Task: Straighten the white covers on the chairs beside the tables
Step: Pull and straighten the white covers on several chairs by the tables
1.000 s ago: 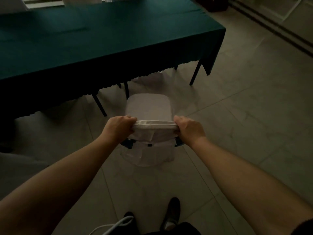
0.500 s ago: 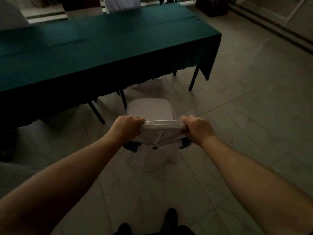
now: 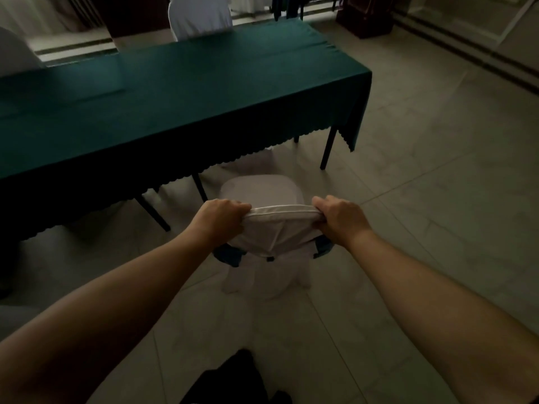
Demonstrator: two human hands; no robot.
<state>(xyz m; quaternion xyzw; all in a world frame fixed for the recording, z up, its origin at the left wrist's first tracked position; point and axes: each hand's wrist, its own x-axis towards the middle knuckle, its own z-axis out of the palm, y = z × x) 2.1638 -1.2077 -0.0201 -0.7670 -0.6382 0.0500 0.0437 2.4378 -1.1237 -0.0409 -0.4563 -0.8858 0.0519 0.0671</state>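
A chair in a white cover [image 3: 274, 231] stands in front of me, its seat facing the green-clothed table [image 3: 175, 91]. My left hand [image 3: 220, 218] grips the left top corner of the cover on the chair back. My right hand [image 3: 339, 220] grips the right top corner. The cover's top seam is stretched taut between both fists. The cover is bunched up on the back, and blue chair upholstery [image 3: 229, 256] shows at both sides below my hands. The seat [image 3: 259, 189] is covered in white.
Another white-covered chair [image 3: 199, 16] stands beyond the table's far side, and one more [image 3: 14, 51] at the far left. Black table legs [image 3: 328, 150] stand close to the chair. Open tiled floor [image 3: 437, 185] lies to the right. My dark shoes [image 3: 233, 377] show at the bottom.
Both hands have kept their grip on the cover's top corners. The view has tilted up, showing more of the table's far side and the chairs beyond; the cover sits slightly higher on the back.
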